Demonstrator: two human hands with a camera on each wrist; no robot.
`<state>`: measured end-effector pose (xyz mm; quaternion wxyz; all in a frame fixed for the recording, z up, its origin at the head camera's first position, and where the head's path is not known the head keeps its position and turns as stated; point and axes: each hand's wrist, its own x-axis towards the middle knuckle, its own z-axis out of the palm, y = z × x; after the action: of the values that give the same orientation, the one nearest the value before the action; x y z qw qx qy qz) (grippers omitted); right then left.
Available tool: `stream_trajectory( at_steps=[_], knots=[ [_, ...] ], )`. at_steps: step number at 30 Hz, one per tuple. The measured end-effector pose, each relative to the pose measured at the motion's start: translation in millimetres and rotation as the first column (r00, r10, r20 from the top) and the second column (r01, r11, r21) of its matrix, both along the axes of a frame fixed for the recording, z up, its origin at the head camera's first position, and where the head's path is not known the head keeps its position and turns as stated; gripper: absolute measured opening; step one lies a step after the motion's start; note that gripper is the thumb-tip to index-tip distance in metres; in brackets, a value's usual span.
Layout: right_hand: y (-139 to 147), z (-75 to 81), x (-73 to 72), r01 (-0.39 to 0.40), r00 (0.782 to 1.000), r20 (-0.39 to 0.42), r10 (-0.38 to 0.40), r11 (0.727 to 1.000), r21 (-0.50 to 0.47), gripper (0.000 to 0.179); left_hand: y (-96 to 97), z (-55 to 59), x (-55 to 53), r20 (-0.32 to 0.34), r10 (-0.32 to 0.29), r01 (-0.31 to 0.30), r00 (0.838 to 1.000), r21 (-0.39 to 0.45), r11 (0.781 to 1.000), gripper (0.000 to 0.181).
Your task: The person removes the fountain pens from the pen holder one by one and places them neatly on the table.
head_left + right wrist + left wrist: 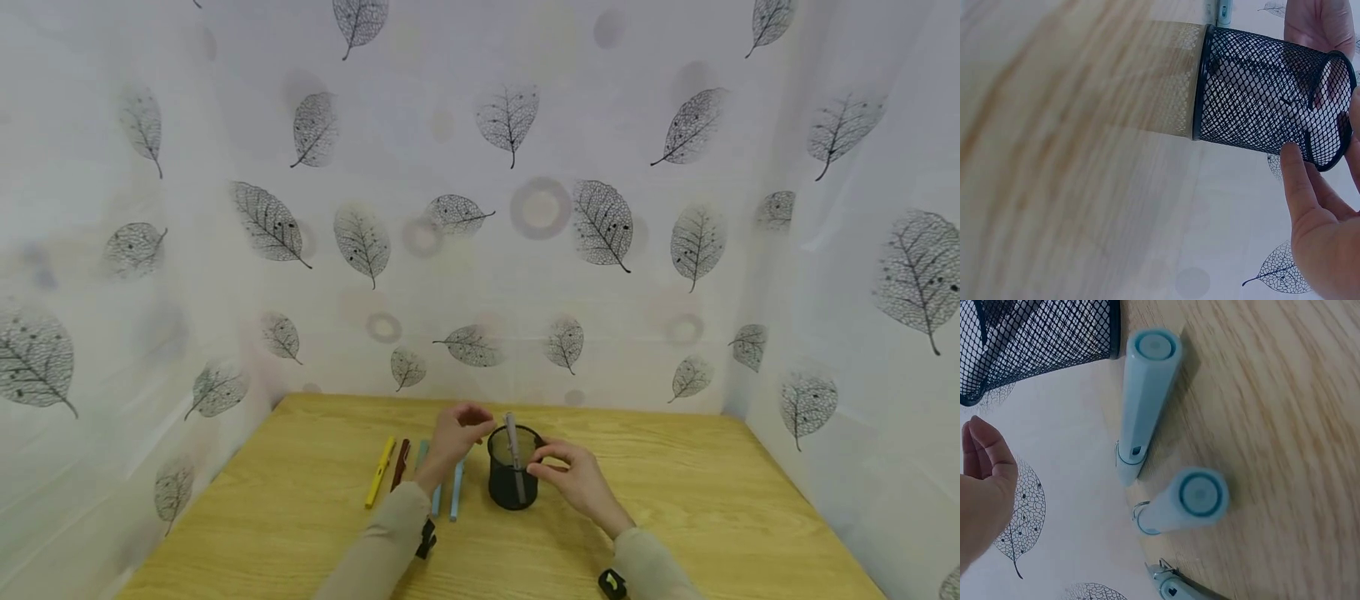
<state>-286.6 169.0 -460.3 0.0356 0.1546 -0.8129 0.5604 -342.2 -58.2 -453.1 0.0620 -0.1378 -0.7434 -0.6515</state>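
A black mesh pen cup [512,483] stands upright on the table, a grey pen [513,437] leaning inside with its top above the rim. My right hand [573,477] holds the cup near its mouth from the right, thumb on the near side; in the right wrist view a fingertip [1291,153] lies against the mesh. Beside the rim on the left hovers my left hand [456,437], its fingers loosely bent with nothing between them. Left of the cup lie a light blue pen [457,492] and another blue pen [437,500], partly behind my left arm.
Farther left on the wooden table [300,500] lie a yellow pen [380,473], a dark red pen [401,462] and a green pen [422,452], the last partly covered by my left hand. A leaf-print curtain [510,275] hangs behind the table and along both sides.
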Motion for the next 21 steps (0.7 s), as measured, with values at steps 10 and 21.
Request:
stream_trajectory(
  at_steps=[10, 21],
  knots=[
    [2, -8.8, -6.2, -0.005, 1.000, -0.008, 0.005, 1.000, 0.003, 0.024, 10.9, -3.4, -1.8, -0.062, -0.022, 0.020, 0.998, -0.039, 0.999, 0.019],
    [2, -9.3, -6.6, 0.003, 1.000, -0.011, -0.003, 1.000, 0.005, 0.023, 20.9, -3.2, -5.3, -0.069, -0.121, 0.115, 0.990, -0.086, 0.990, 0.036]
  ],
)
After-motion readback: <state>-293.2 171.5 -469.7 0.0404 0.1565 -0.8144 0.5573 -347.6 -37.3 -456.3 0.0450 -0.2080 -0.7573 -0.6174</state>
